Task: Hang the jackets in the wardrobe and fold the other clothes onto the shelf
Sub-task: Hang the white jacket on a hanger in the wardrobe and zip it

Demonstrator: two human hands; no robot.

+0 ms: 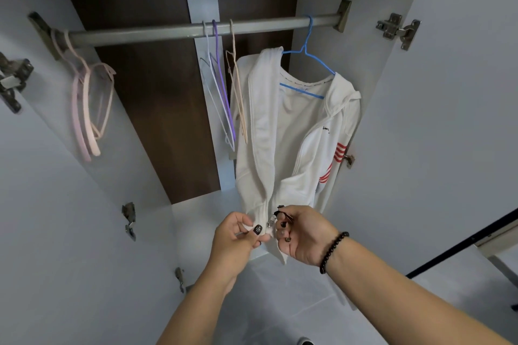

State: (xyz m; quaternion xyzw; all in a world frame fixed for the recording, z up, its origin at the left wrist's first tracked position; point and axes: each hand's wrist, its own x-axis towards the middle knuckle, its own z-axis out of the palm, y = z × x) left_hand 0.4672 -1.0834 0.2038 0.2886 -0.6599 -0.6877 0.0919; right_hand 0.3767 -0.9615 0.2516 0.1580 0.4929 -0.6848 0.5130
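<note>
Both forearms reached toward the rail [196, 31]. Below it, the jacket [283, 131] hung on a blue hanger [304, 53]; the left hand [241, 235] pinched its hem, the right hand [302, 235] pinched the zipper pull [271, 222]. Zipping seemed underway; the next move likely calls for seating the pin, then pulling up.

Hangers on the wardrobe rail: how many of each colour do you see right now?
Blue, carrying the white jacket: 1
Purple: 1
White: 1
Beige: 1
Pink, bunched at the rail's left end: at least 2, exact count unclear
Total: at least 6
</note>
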